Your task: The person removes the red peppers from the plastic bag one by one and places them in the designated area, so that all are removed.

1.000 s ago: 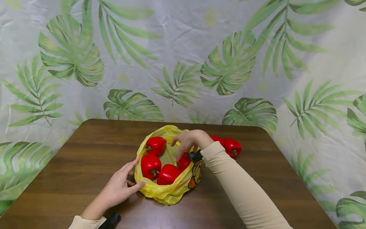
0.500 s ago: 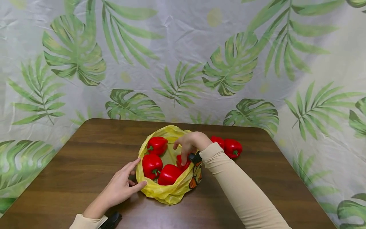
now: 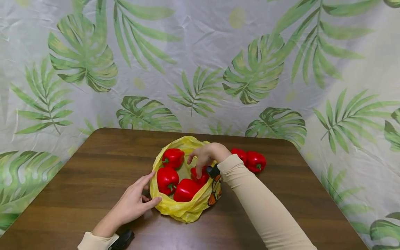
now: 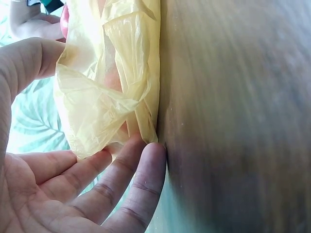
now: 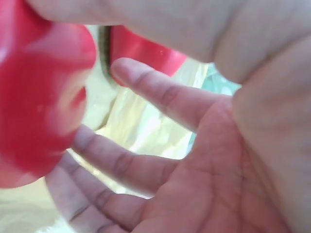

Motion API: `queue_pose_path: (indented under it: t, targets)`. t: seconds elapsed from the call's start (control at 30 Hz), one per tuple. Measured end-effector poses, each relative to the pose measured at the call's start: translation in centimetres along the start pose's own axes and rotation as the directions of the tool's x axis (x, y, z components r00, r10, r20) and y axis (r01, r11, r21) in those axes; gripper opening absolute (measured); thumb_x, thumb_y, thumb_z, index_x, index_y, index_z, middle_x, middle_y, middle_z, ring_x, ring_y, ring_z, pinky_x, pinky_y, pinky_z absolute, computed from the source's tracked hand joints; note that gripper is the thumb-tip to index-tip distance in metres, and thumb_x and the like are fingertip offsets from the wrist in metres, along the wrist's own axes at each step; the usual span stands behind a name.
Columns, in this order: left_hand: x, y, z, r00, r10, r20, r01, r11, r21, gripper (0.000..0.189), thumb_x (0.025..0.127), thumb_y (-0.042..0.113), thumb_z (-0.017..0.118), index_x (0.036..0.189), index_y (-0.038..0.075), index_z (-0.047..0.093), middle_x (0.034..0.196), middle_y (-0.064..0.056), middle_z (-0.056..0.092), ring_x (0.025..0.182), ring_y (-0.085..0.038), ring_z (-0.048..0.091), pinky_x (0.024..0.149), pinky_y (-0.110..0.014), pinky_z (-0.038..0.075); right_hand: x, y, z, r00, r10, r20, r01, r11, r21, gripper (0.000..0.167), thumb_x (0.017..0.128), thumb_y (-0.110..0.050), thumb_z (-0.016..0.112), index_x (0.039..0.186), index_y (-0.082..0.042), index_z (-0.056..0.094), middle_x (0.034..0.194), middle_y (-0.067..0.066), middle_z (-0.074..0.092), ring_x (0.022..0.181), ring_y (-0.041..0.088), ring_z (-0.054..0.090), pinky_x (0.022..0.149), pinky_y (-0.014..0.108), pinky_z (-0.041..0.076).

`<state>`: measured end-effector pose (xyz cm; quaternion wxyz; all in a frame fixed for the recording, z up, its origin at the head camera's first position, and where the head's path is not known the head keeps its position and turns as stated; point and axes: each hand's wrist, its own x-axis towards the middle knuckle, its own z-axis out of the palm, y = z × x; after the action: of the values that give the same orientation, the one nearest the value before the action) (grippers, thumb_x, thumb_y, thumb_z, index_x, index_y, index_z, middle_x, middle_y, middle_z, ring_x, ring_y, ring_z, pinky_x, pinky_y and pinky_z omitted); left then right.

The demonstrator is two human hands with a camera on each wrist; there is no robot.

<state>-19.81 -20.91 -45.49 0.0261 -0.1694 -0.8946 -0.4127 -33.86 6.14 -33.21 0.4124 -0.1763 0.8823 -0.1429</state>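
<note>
A yellow plastic bag [image 3: 178,210], its rim rolled open, stands on the table and holds several red bell peppers. My left hand [image 3: 132,201] rests against the bag's near left side, fingers fairly straight and thumb at the rim. In the left wrist view its fingertips [image 4: 154,155] touch the crinkled plastic low by the tabletop. Inside the bag's right part, my right hand [image 3: 208,154] holds a red bell pepper [image 5: 39,107] between thumb and lower fingers, with the index finger held off it. Other bell peppers [image 3: 167,180] lie along the bag's left and near side.
Two more red bell peppers [image 3: 255,161] lie on the brown wooden table [image 3: 112,156], right of the bag and partly behind my right wrist. A leaf-patterned curtain [image 3: 200,62] hangs behind the table's far edge.
My right hand has come down onto the pepper at the bag's right side, and its thumb now lies on it. The left hand stays against the bag.
</note>
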Motion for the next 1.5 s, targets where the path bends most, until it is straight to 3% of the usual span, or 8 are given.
queue_pose_path:
  t: [0.2,0.53,0.7,0.87,1.03,1.2,1.33,1.5]
  targets:
    - [0.0,0.2,0.0,1.0,0.009,0.003,-0.009,1.0,-0.002,0.089,0.093,0.036,0.086,0.163,0.003,0.042,0.158,-0.022,0.054,0.111,-0.027,0.068,0.073,-0.019,0.059,0.7,0.6,0.0,0.994,-0.077,-0.082,0.075,0.997,-0.021,0.066,0.09,-0.016,0.082,0.15,-0.012,0.053,0.149,0.018,0.045,0.104,0.018,0.048,0.085,0.029,0.046]
    - [0.0,0.2,-0.1,1.0,0.019,0.013,-0.019,1.0,-0.017,0.089,0.093,0.035,0.086,0.163,0.001,0.042,0.158,-0.024,0.053,0.111,-0.027,0.068,0.072,-0.02,0.059,1.8,2.0,0.1,0.951,-0.168,-0.26,0.186,0.981,0.049,0.068,0.092,-0.024,0.083,0.15,-0.011,0.052,0.16,0.02,0.044,0.129,0.028,0.053,0.111,0.043,0.048]
    - [0.1,0.2,0.0,1.0,0.011,0.015,-0.011,1.0,-0.015,0.089,0.093,0.036,0.086,0.163,0.002,0.042,0.158,-0.023,0.053,0.111,-0.027,0.068,0.073,-0.02,0.059,2.2,2.4,0.5,0.94,-0.176,-0.291,0.199,0.979,0.052,0.069,0.096,-0.032,0.08,0.154,-0.009,0.049,0.156,0.019,0.048,0.119,0.026,0.059,0.1,0.036,0.052]
    - [0.1,0.1,0.1,1.0,0.016,0.01,-0.016,1.0,-0.009,0.088,0.093,0.035,0.086,0.163,0.002,0.043,0.157,-0.023,0.054,0.11,-0.027,0.068,0.072,-0.02,0.06,2.4,2.6,0.9,0.94,-0.156,-0.304,0.179,0.983,0.048,0.063,0.1,-0.039,0.075,0.152,-0.01,0.053,0.142,0.015,0.053,0.085,0.016,0.051,0.075,0.027,0.049]
    - [0.2,0.0,0.2,1.0,0.013,0.005,-0.013,1.0,-0.009,0.088,0.092,0.033,0.086,0.162,0.002,0.043,0.157,-0.023,0.054,0.11,-0.027,0.068,0.073,-0.02,0.06,2.5,2.9,1.2,0.934,-0.127,-0.334,0.168,0.981,0.097,0.062,0.1,-0.039,0.076,0.151,-0.009,0.057,0.129,0.012,0.056,0.07,0.013,0.047,0.069,0.026,0.046]
    - [0.1,0.0,0.2,1.0,0.015,0.007,-0.015,1.0,-0.013,0.089,0.092,0.033,0.086,0.163,0.001,0.042,0.158,-0.024,0.053,0.111,-0.029,0.068,0.073,-0.021,0.06,2.6,3.0,1.5,0.914,-0.128,-0.386,0.186,0.975,0.118,0.063,0.098,-0.039,0.076,0.149,-0.007,0.06,0.13,0.013,0.061,0.073,0.015,0.052,0.072,0.028,0.052]
    - [0.0,-0.1,0.2,1.0,0.011,0.006,-0.011,1.0,-0.017,0.089,0.092,0.033,0.087,0.163,0.001,0.043,0.158,-0.024,0.053,0.113,-0.03,0.068,0.073,-0.021,0.06,2.6,2.9,1.7,0.889,-0.139,-0.436,0.212,0.969,0.124,0.06,0.097,-0.041,0.075,0.146,-0.008,0.062,0.138,0.014,0.063,0.087,0.018,0.062,0.082,0.036,0.06]
    - [0.0,-0.1,0.1,1.0,0.014,0.001,-0.014,1.0,-0.014,0.089,0.092,0.033,0.086,0.163,0.001,0.043,0.158,-0.023,0.053,0.111,-0.029,0.067,0.073,-0.02,0.06,2.5,2.8,1.9,0.865,-0.129,-0.485,0.221,0.966,0.136,0.06,0.096,-0.042,0.073,0.146,-0.009,0.063,0.143,0.014,0.063,0.099,0.021,0.063,0.085,0.034,0.058]
